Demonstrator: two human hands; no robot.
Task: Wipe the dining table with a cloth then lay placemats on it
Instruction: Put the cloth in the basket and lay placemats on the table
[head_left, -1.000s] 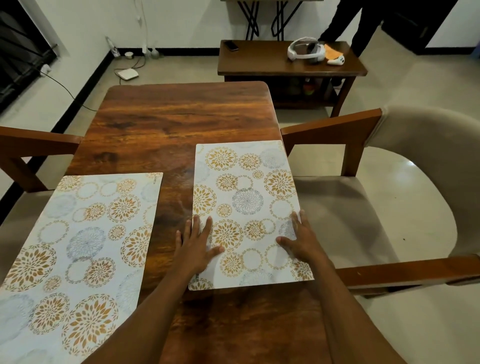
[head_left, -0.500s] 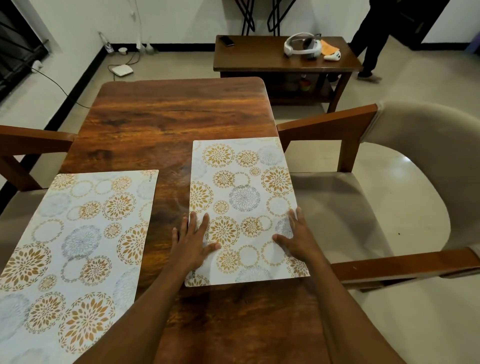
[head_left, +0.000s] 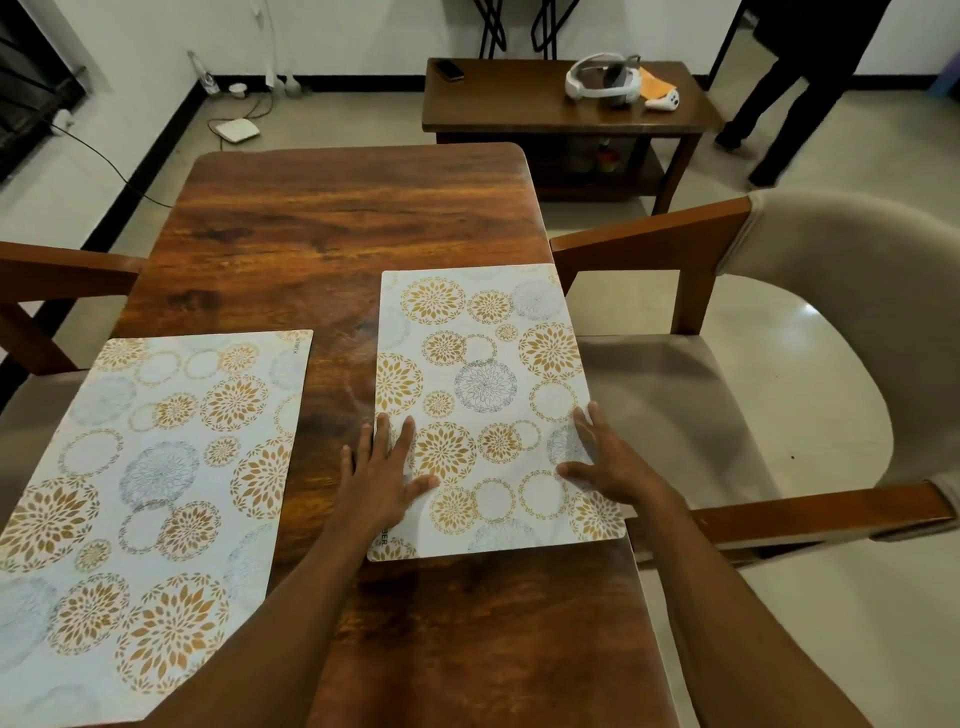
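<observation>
Both hands lie flat with fingers spread, gripping nothing: the left hand (head_left: 383, 480) presses the near left edge of the white rectangular placemat printed with gold and grey flower circles (head_left: 483, 384), the right hand (head_left: 608, 462) its near right part. That mat sits on the dark glossy wooden dining table (head_left: 332, 218), its right side flush with the table's rim (a second matching placemat (head_left: 150, 467) overhangs the left side). A sideways push could probably slide it off toward the beige cushioned armchair (head_left: 727, 405).

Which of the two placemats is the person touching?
The right placemat: the left hand and right hand lie flat on its near end. The left placemat has no hand on it.
</observation>
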